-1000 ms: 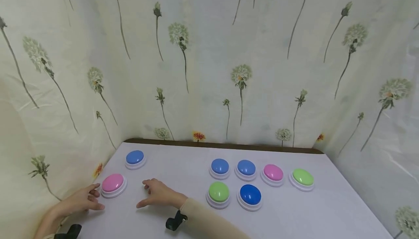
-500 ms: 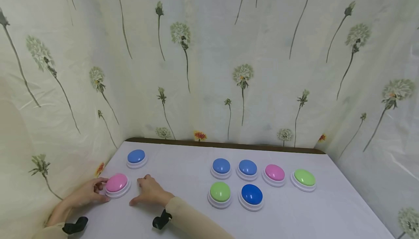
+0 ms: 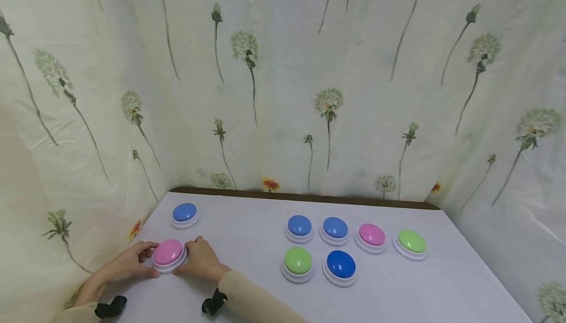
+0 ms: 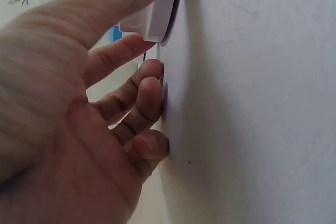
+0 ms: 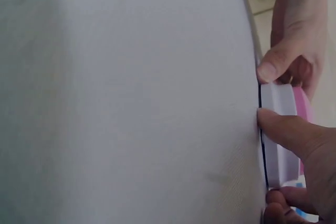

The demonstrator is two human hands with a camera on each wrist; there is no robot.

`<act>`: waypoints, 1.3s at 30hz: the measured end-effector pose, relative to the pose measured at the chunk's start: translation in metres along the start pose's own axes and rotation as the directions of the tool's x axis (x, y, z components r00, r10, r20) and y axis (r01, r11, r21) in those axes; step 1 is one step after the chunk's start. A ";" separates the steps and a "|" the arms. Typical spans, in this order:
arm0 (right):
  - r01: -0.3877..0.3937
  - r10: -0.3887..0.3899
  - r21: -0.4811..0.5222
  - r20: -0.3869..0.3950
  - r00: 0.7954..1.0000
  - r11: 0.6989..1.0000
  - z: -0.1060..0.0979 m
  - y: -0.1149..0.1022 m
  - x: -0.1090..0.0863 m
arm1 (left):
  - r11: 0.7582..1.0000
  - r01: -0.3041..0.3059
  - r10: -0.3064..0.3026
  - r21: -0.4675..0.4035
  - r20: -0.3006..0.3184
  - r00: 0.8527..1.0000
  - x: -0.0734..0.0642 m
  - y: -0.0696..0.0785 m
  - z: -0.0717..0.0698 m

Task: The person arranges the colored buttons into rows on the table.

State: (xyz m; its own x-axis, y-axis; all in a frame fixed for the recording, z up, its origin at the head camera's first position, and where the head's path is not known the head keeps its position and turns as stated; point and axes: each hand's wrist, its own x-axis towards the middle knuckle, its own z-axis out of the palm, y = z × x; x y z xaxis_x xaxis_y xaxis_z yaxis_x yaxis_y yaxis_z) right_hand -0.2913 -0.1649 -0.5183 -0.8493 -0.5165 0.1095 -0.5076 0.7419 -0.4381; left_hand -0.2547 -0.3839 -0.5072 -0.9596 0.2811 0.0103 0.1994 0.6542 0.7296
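A pink push button (image 3: 168, 252) with a round white base sits on the white table, between the two hands. My left hand (image 3: 124, 266) grips the left side of its base, thumb in front and index finger behind. From the right, my right hand (image 3: 201, 260) holds the opposite side of the base in the same way. The left wrist view has the left thumb and index finger at the white base (image 4: 149, 19), the other fingers curled beside it near the tabletop. In the right wrist view the right thumb (image 5: 281, 127) lies along the base's rim.
A blue button (image 3: 184, 212) stands behind the pink one. To the right are a light green button (image 3: 297, 260), a dark blue button (image 3: 341, 264), and a back row with two blue ones, a pink button (image 3: 371, 235) and a green button (image 3: 411, 241). A flowered curtain (image 3: 283, 92) surrounds the table.
My left hand has reached the pink button and moved right with it. My right hand has moved left to its other side, and the gap between them has closed.
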 end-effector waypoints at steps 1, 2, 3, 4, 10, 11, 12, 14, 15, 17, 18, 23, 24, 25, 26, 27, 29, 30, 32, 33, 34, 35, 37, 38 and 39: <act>-0.011 0.011 0.014 -0.006 1.000 1.000 0.000 0.000 0.000 | 1.000 -0.006 0.006 -0.003 -0.002 1.000 0.001 -0.001 0.001; -0.021 0.021 0.026 -0.010 1.000 0.999 0.000 0.000 0.000 | 1.000 -0.008 0.008 -0.005 -0.002 1.000 0.001 -0.001 0.001; -0.027 0.027 0.033 -0.011 1.000 0.999 0.000 0.000 0.000 | 1.000 -0.005 0.005 -0.006 -0.004 1.000 0.001 -0.002 0.002; -0.030 0.031 0.036 -0.012 0.999 0.999 0.000 0.000 0.000 | 1.000 -0.005 0.005 -0.003 -0.003 1.000 0.001 -0.002 0.002; -0.015 0.016 0.062 -0.021 1.000 0.998 -0.003 0.001 -0.001 | 0.997 0.066 -0.066 -0.047 0.012 0.998 0.003 -0.002 0.000; -0.008 0.009 0.066 -0.022 1.000 0.998 -0.005 0.002 -0.001 | 0.995 0.074 -0.073 -0.061 0.017 0.997 0.003 -0.001 0.000; -0.003 0.004 0.074 -0.022 1.000 0.997 -0.006 0.003 -0.001 | 0.994 0.079 -0.078 -0.070 0.021 0.997 0.004 0.000 0.000; 0.014 -0.012 0.076 -0.024 1.000 0.997 -0.010 0.004 -0.003 | 0.994 0.077 -0.075 -0.074 0.021 0.997 0.004 0.003 0.000; 0.019 -0.018 0.076 -0.020 1.000 0.997 -0.012 0.005 -0.004 | 0.994 0.072 -0.070 -0.080 0.021 0.997 0.004 0.005 0.000; 0.036 -0.035 0.072 -0.018 0.999 0.997 -0.018 0.008 -0.006 | 0.996 0.045 -0.044 -0.077 0.013 0.999 0.005 0.009 0.001; 0.043 -0.042 0.076 -0.015 0.999 0.996 -0.022 0.010 -0.008 | 0.997 0.027 -0.027 -0.070 0.004 1.000 0.005 0.012 0.002; 0.121 -0.119 0.087 -0.028 0.992 0.989 -0.042 0.025 -0.018 | 0.998 -0.059 0.058 -0.020 -0.041 0.997 0.008 0.031 0.008; 0.140 -0.137 0.083 -0.034 0.990 0.987 -0.047 0.028 -0.021 | 0.998 -0.065 0.065 -0.012 -0.047 0.997 0.009 0.036 0.010; 0.160 -0.157 0.079 -0.044 0.987 0.984 -0.053 0.032 -0.024 | 0.997 -0.073 0.072 -0.008 -0.049 0.996 0.010 0.043 0.012; 0.178 -0.174 0.075 -0.051 0.983 0.981 -0.059 0.036 -0.028 | 0.997 -0.080 0.080 -0.011 -0.053 0.995 0.012 0.050 0.015; 0.193 -0.189 0.075 -0.058 0.980 0.978 -0.066 0.039 -0.032 | 0.996 -0.089 0.088 -0.019 -0.055 0.995 0.013 0.057 0.017; 0.215 -0.210 0.076 -0.067 0.975 0.974 -0.079 0.047 -0.042 | 0.994 -0.110 0.108 -0.021 -0.061 0.992 0.016 0.071 0.023; 0.220 -0.215 0.080 -0.067 0.974 0.972 -0.086 0.050 -0.047 | 0.992 -0.122 0.121 -0.021 -0.062 0.991 0.018 0.077 0.026; 0.229 -0.224 0.081 -0.072 0.972 0.970 -0.097 0.057 -0.058 | 0.989 -0.147 0.145 -0.013 -0.065 0.987 0.020 0.091 0.033; 0.231 -0.226 0.080 -0.074 0.971 0.970 -0.103 0.061 -0.063 | 0.987 -0.158 0.158 -0.002 -0.065 0.985 0.021 0.097 0.036; 0.233 -0.227 0.079 -0.077 0.971 0.969 -0.108 0.065 -0.068 | 0.986 -0.167 0.167 0.001 -0.065 0.984 0.022 0.104 0.039; 0.233 -0.227 0.079 -0.079 0.971 0.969 -0.114 0.068 -0.073 | 0.985 -0.175 0.175 0.002 -0.064 0.982 0.023 0.111 0.042; 0.238 -0.231 0.076 -0.091 0.969 0.968 -0.124 0.075 -0.083 | 0.980 -0.198 0.198 0.003 -0.063 0.978 0.025 0.125 0.048; 0.238 -0.230 0.076 -0.098 0.968 0.968 -0.129 0.078 -0.087 | 0.978 -0.209 0.208 -0.001 -0.062 0.976 0.026 0.131 0.050; 0.237 -0.228 0.076 -0.104 0.968 0.969 -0.134 0.082 -0.092 | 0.976 -0.219 0.218 -0.006 -0.061 0.974 0.027 0.138 0.053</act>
State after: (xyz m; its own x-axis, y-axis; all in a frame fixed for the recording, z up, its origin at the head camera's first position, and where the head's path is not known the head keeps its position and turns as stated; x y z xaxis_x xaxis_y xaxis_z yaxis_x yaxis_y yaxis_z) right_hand -0.2743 0.0003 -0.4443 -0.7213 -0.6247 0.2991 -0.6816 0.5639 -0.4663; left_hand -0.2424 -0.2492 -0.4426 -0.9033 0.3736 0.2108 0.4034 0.5729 0.7135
